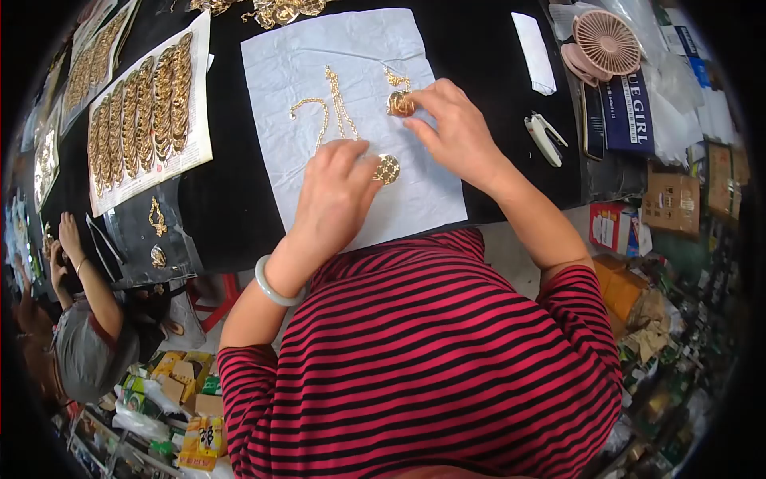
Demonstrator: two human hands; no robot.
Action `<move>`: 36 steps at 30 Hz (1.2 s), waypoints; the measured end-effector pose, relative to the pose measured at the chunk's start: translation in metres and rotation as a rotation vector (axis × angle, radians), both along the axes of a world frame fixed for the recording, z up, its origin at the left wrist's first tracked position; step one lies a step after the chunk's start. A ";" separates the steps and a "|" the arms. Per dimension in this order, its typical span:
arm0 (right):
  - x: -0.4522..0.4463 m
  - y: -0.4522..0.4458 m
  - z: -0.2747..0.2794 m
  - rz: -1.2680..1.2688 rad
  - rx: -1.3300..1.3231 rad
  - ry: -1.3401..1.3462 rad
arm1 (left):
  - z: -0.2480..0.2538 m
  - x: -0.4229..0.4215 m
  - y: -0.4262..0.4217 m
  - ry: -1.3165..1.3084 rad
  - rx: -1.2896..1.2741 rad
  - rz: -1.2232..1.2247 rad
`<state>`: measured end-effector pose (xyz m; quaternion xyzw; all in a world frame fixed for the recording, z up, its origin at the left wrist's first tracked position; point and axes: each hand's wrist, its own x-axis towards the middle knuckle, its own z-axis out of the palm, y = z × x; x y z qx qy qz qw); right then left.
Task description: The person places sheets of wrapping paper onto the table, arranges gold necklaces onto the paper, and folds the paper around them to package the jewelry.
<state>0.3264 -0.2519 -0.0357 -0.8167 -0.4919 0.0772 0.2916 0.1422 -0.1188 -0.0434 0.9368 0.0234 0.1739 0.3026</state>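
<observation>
Gold chain jewellery (pixel 341 104) is laid out flat, just beyond the left hand (pixel 333 185) and to the left of the right hand (pixel 448 126). All of it is set on a black table (pixel 491 48), whose near edge is met by a red-and-black striped top (pixel 447 351).

On the table, a creased sheet of white paper (pixel 399 214) is spread, its near edge reaching almost to the striped top. Paper surface is shown between the hands, beyond the chains and along the right margin; black tabletop is exposed from there to a white stapler (pixel 546 140). To the left, a printed sheet (pixel 191 152) is covered with rows of gold chains (pixel 140 120). Farther left, by the table edge, a hand of another person (pixel 70 238) is seen.

The left hand is held palm down, half curled, its fingertips beside a round gold pendant (pixel 387 169); whether anything is gripped cannot be told. The right hand is held half open, thumb and forefinger parted, with a rounded gold piece (pixel 396 104) touched by the fingertips; whether it is pinched cannot be told. From the left fingers, 1 curved strand and 1 straighter, doubled strand are extended away. Above the rounded piece, a short chain (pixel 396 78) is seen.
</observation>
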 end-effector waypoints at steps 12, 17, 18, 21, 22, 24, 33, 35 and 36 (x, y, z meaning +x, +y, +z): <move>-0.001 0.012 0.010 -0.091 -0.022 0.150 | -0.015 -0.010 -0.021 -0.013 0.150 -0.072; -0.017 -0.024 -0.011 -0.294 0.050 0.702 | -0.015 -0.013 -0.022 -0.027 0.147 -0.089; -0.020 -0.030 -0.015 -0.327 0.061 0.766 | -0.015 -0.013 -0.021 -0.026 0.144 -0.089; -0.033 -0.041 -0.016 -0.220 0.065 0.630 | -0.018 -0.015 -0.017 -0.032 0.139 -0.126; -0.037 -0.044 -0.015 -0.166 0.069 0.561 | -0.018 -0.015 -0.016 -0.036 0.138 -0.145; -0.044 -0.047 -0.005 -0.134 0.046 0.493 | -0.012 -0.018 -0.016 -0.055 0.076 -0.132; -0.007 0.014 -0.017 -0.103 -0.024 -0.068 | -0.007 0.010 0.048 0.042 -0.344 0.352; -0.006 0.030 -0.014 -0.071 -0.061 -0.186 | -0.005 0.011 0.048 0.018 -0.429 0.257; -0.006 0.033 -0.011 -0.008 -0.020 0.106 | -0.005 0.012 0.045 -0.001 -0.522 0.154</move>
